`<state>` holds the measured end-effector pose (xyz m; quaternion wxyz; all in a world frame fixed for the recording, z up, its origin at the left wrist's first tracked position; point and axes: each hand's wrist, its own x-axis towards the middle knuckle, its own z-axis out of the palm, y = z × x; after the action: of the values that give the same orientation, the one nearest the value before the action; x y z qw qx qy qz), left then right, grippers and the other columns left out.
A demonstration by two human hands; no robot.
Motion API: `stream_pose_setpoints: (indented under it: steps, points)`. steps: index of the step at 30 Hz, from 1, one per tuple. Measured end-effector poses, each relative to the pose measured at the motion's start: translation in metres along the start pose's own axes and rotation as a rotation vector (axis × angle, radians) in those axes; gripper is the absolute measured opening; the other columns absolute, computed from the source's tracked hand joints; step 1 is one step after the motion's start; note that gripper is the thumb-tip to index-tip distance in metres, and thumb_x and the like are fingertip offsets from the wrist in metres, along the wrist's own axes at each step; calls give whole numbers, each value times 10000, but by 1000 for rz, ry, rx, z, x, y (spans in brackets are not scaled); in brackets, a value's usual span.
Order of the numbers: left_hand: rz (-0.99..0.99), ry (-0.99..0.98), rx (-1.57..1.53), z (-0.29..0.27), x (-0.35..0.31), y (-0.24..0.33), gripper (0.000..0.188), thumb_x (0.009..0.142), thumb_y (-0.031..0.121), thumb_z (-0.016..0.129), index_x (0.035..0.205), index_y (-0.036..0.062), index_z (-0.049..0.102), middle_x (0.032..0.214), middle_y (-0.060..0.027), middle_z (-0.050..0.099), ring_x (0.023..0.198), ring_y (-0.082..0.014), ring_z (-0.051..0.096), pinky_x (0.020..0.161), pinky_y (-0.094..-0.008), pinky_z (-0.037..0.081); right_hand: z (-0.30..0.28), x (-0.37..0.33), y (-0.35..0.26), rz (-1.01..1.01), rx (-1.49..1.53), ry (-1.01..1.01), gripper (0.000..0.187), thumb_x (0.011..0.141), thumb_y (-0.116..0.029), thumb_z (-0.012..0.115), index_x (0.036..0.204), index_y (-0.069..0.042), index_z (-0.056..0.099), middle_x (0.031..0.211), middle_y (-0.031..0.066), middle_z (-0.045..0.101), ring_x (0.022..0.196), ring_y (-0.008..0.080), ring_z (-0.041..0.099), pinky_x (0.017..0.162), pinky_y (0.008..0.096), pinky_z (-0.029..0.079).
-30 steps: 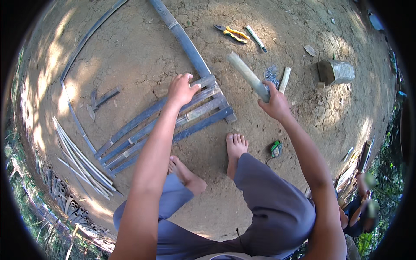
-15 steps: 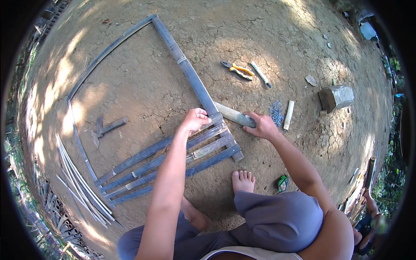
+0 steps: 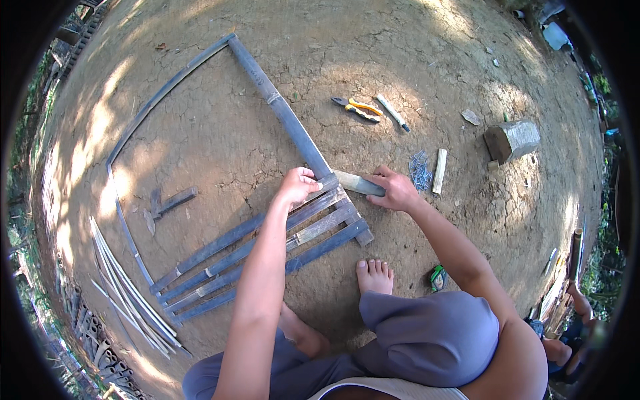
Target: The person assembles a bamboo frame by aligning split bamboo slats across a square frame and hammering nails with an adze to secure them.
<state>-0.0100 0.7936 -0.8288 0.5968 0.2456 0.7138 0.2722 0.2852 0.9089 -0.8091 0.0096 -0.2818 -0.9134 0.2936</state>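
My left hand (image 3: 300, 188) is closed in a pinch over the end of the top slat, at the corner of a dark bamboo frame (image 3: 283, 117). Whatever is between its fingertips is too small to make out. My right hand (image 3: 395, 191) grips a short, thick wooden bar (image 3: 357, 183), whose far end is beside that corner. Several bamboo slats (image 3: 233, 233) lie roughly side by side across the near part of the frame. Their right ends rest on the frame's long side piece, and my left forearm hides part of them.
Right of the frame lie pliers (image 3: 358, 109) with yellow-black handles, a pale stick with a dark end (image 3: 393, 112), a heap of nails (image 3: 420, 171), a wood strip (image 3: 440, 171) and a wooden block (image 3: 512, 141). Thin pale strips (image 3: 127, 287) lie left. A green-black object (image 3: 437, 278) is near my foot.
The bar's far end has swung slightly toward me, with my right hand still around it. My left hand stays at the slat's end. The whole view has shifted a little.
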Motion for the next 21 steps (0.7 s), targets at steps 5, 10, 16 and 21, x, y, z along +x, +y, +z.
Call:
stream_pose_setpoints:
  steps: [5,10,16,21]
  points:
    - [52,71,29,4,9,-17,524,834,78,849,1252,-40,556,1038,-140,749,915,-176,694,738,-346,544,-1,10,2,-8,-25,-31,549,771,-339,799,1295,-201,707,1198,91,659,969,321,710,832,433,601]
    - [91,205,102,2,9,-12,525,783,169,903,1169,5,587,999,-132,767,924,-204,731,851,-349,565,4,7,6,-34,-38,13,536,782,-316,796,1298,-207,705,1190,89,656,1000,308,704,837,429,599]
    - [135,228,256,-2,11,-21,419,778,237,910,1054,41,664,971,-78,754,866,-181,714,787,-343,570,3,7,-8,-53,-84,82,514,792,-275,790,1291,-185,706,1135,94,649,1054,290,656,870,413,571]
    - [146,202,210,-2,6,-24,353,781,271,908,972,56,704,898,-65,757,801,-172,710,739,-338,559,2,10,-8,-63,-139,57,543,784,-272,791,1311,-186,691,1125,100,647,1078,305,633,936,430,535]
